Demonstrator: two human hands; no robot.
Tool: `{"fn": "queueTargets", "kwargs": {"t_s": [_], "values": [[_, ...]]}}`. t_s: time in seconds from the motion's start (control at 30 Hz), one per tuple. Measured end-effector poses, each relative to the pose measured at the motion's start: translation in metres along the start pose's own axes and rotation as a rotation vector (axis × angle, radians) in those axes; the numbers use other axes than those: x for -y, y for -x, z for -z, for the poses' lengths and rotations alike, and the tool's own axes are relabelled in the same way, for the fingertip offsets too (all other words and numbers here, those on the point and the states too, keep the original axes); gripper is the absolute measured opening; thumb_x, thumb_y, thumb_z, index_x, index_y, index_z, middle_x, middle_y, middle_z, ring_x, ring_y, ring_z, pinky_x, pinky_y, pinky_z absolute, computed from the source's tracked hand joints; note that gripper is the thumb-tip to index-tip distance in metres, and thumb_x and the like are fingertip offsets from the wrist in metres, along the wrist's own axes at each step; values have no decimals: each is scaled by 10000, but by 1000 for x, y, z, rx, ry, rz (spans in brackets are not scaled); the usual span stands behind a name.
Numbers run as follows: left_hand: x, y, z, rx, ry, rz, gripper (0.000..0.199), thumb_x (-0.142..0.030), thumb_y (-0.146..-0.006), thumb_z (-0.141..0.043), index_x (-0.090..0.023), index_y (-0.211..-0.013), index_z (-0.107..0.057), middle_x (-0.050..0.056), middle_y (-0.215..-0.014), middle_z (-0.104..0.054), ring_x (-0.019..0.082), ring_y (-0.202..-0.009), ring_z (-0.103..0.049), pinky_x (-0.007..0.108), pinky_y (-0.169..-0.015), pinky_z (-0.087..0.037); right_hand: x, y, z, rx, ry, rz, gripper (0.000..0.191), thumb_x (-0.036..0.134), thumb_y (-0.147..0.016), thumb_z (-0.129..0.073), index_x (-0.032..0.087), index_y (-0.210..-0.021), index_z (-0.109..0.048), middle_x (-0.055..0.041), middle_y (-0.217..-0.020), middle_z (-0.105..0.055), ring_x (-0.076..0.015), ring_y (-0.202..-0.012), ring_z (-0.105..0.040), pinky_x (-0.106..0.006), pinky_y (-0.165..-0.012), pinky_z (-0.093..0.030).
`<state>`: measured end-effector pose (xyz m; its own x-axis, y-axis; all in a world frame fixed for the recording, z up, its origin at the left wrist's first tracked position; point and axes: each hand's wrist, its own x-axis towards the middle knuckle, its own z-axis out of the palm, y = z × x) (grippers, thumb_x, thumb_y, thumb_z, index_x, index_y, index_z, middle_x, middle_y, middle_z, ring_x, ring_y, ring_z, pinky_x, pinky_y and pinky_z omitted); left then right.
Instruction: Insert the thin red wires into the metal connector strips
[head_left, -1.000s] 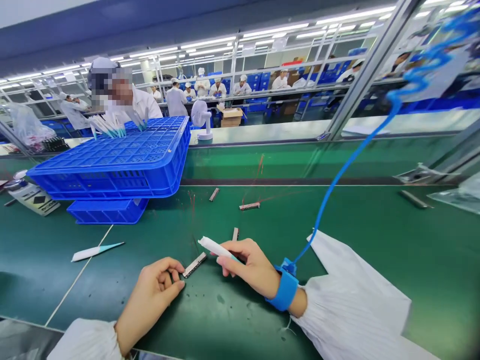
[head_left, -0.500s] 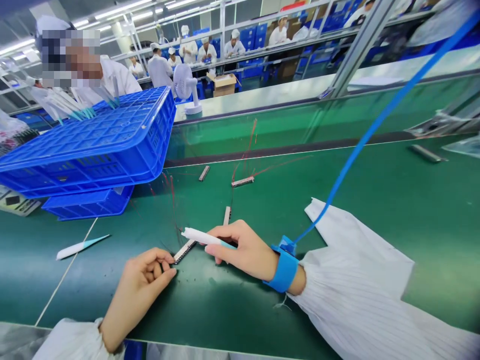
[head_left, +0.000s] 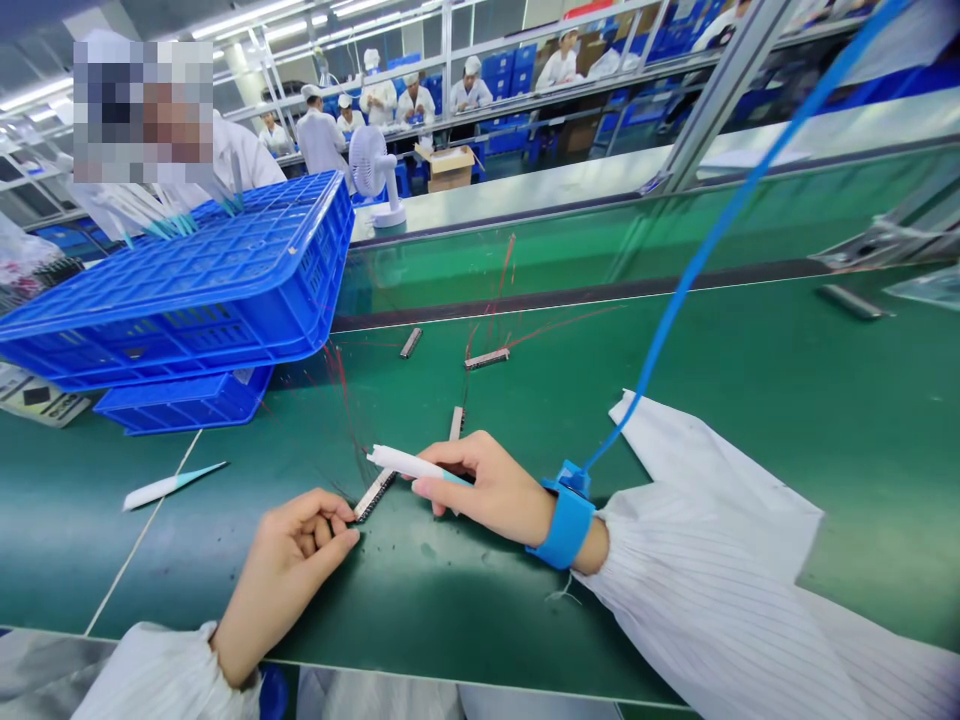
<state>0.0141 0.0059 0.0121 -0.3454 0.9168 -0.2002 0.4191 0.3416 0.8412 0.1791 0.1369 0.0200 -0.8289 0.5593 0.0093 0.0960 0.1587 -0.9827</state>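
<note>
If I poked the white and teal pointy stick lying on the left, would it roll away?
The pointy stick might roll or spin, being slim on a smooth-looking green tabletop. It's probably stiff, since it lies straight. It's likely light too: the right hand holds a similar stick in its fingers.

Ceiling tubes (head_left: 247, 18) beyond the left hand's fingers (head_left: 330, 503) shine brightly; pale glare coats the tabletop (head_left: 52, 530) left of those fingers, and blocky pixelation hides a person's head (head_left: 142, 112).
</note>
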Motion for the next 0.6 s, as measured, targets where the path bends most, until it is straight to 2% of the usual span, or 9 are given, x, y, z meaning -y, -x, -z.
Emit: {"fn": "queueTargets", "kwargs": {"t_s": [0.27, 0.6], "values": [[0, 1, -2, -35, -45, -66, 155, -290, -648, -578, -140, -683, -555, -55, -512, -397, 61, -424, -327, 178, -410, -245, -2, -1, -1, 15, 5, 0, 167, 245, -715, -547, 107, -744, -637, 19, -482, -530, -65, -430, -435, -184, -433, -343], [-1, 1, -4, -28, -95, -123, 149, -286, -692, -560, -138, -690, -542, -39, -557, -430, 67, -454, -357, 180, -432, -279, -1, 0, 0, 15, 12, 13, 149, 226, -718, -551, 101, -719, -632, 18, -477, -528, -64, -431, -436, -176, -432, -346]]}}
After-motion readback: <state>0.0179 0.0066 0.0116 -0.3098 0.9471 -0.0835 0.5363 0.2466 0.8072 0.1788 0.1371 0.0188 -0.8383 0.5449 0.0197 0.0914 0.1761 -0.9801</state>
